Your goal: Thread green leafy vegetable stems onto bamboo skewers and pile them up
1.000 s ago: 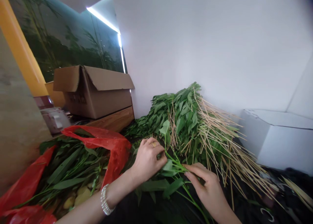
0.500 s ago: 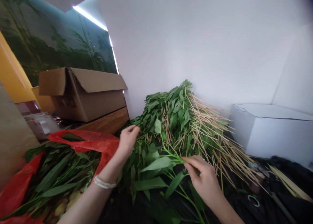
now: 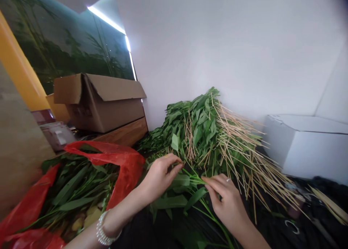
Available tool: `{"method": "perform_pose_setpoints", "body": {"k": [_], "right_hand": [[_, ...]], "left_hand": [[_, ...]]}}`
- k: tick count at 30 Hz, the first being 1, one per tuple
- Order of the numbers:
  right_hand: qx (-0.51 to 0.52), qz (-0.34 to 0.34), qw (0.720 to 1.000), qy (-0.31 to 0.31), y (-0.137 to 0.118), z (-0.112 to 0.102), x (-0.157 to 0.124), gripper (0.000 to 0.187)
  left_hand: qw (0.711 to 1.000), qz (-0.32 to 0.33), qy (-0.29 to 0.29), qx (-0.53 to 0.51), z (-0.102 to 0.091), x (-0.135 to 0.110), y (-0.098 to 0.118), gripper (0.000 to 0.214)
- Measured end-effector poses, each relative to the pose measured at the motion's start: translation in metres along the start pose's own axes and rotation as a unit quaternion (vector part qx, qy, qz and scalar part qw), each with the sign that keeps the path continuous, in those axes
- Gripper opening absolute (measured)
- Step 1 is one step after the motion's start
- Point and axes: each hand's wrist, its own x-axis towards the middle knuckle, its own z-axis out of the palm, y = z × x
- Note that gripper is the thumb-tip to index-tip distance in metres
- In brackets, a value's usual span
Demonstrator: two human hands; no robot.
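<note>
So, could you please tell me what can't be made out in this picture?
Head view only.
Left hand: whether it grips the leafy stem; its curled fingers hide the contact.
Yellowish lumps in the red bag: half covered by leaves, unidentifiable.
Cardboard box: print too blurred to read.
Right hand, pinching that stem: forearm cut by the bottom edge.

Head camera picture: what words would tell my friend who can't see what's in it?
The left hand and the right hand pinch a bunch of green leafy stems in front of a big pile of leaves on thin wooden skewers. A red plastic bag of more greens lies to the left, a cardboard box behind it, a white box on the right.
</note>
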Motion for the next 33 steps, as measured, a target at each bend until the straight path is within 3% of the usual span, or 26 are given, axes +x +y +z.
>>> {"method": "perform_pose_setpoints", "body": {"k": [3, 6, 8, 13, 16, 19, 25, 33], "right_hand": [[0.000, -0.003, 1.000, -0.001, -0.001, 0.000, 0.000, 0.026], [0.002, 0.000, 1.000, -0.011, -0.001, -0.002, 0.000, 0.025], [0.006, 0.000, 1.000, -0.017, -0.001, -0.003, 0.000, 0.025], [0.010, 0.001, 1.000, -0.021, -0.001, -0.002, -0.001, 0.025], [0.017, 0.008, 0.999, -0.027, -0.001, -0.002, -0.001, 0.025], [0.018, 0.009, 0.999, -0.033, -0.002, -0.002, -0.001, 0.025], [0.027, 0.009, 0.998, -0.047, -0.002, -0.001, -0.002, 0.026], [0.005, -0.020, 0.999, -0.048, -0.004, 0.001, -0.003, 0.028]], "left_hand": [[0.991, 0.093, -0.010, 0.090, 0.007, 0.002, -0.017, 0.019], [0.976, 0.140, -0.052, 0.161, 0.007, 0.002, -0.027, 0.022], [0.970, 0.144, -0.070, 0.181, 0.006, 0.002, -0.030, 0.022], [0.982, 0.110, -0.042, 0.147, 0.002, 0.003, -0.031, 0.020], [0.978, 0.113, -0.082, 0.152, -0.001, 0.002, -0.030, 0.020], [0.962, 0.141, -0.114, 0.206, -0.002, -0.001, -0.028, 0.020], [0.925, 0.235, -0.120, 0.274, 0.002, -0.005, -0.027, 0.022], [0.915, 0.260, -0.106, 0.290, 0.008, -0.004, -0.028, 0.019]]}}
